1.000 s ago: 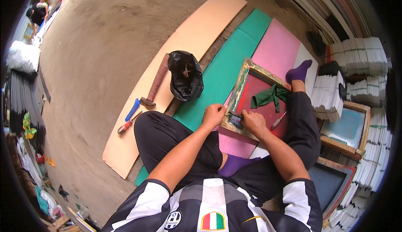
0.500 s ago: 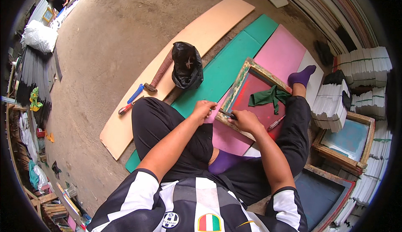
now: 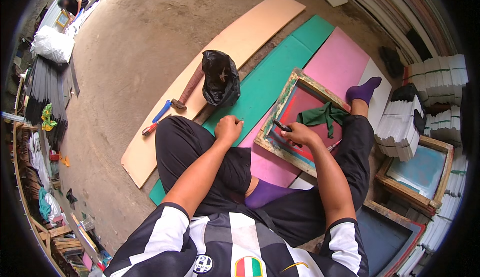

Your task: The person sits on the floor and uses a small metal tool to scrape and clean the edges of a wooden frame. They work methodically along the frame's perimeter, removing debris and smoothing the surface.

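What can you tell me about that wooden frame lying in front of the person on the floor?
The wooden frame is rectangular, its pale wood worn and smeared with green and blue paint. Stretched inside is a mesh stained red with a blue edge. It lies roughly flat on the pink mat, partly over the green mat. A crumpled green cloth rests on the mesh. The right hand lies over the mesh holding a small dark tool; the person's right leg lies along its far side.

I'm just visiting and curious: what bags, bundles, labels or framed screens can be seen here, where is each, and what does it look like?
Black plastic bag: crumpled, on the tan board.
White sack: bulging, far left on the floor.
White banded stacks: right wall.
Wooden-framed screen: red mesh, under the right hand.
Second framed screen: teal mesh, right.
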The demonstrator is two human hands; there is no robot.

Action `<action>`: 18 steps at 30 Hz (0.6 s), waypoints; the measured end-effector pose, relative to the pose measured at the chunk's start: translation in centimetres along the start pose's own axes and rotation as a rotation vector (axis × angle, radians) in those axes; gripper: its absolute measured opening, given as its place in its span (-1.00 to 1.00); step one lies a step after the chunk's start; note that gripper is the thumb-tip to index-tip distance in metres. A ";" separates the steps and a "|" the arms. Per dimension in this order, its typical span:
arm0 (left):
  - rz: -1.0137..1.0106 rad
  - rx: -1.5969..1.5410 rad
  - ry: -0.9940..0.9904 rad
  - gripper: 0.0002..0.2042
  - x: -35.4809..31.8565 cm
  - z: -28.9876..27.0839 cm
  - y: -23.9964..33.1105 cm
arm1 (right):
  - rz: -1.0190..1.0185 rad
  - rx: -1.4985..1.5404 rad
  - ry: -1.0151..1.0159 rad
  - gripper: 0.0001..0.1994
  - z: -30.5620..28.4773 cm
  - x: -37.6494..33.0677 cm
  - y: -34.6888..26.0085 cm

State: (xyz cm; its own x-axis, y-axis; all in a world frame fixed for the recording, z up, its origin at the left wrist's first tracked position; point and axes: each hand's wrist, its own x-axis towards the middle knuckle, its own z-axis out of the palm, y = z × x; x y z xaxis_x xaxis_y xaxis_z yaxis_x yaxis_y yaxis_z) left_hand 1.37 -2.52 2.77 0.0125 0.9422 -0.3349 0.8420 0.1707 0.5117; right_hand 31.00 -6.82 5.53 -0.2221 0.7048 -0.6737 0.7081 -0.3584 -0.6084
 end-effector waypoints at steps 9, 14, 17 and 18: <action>0.067 -0.023 0.019 -0.73 -0.1 0.6 -0.2 | 0.084 -0.200 -0.119 -0.63 -2.6 0.2 -3.3; 0.101 -0.043 0.007 -0.72 -0.1 1.1 -0.1 | 0.129 -0.191 -0.028 -0.69 -1.5 0.9 -2.0; 0.117 -0.072 0.012 -0.70 -0.1 1.0 0.0 | 0.104 -0.303 0.151 -0.72 0.2 0.8 -1.2; 0.117 -0.080 0.009 -0.70 -0.2 1.0 0.1 | 0.088 -0.350 0.224 -0.72 0.7 0.1 -1.7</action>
State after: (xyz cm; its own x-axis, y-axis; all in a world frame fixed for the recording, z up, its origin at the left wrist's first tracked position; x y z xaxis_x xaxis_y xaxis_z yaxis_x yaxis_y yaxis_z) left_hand 2.00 -2.95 2.06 0.1030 0.9594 -0.2626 0.7894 0.0818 0.6084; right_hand 29.28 -6.55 6.23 -0.0268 0.8101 -0.5856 0.9115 -0.2207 -0.3470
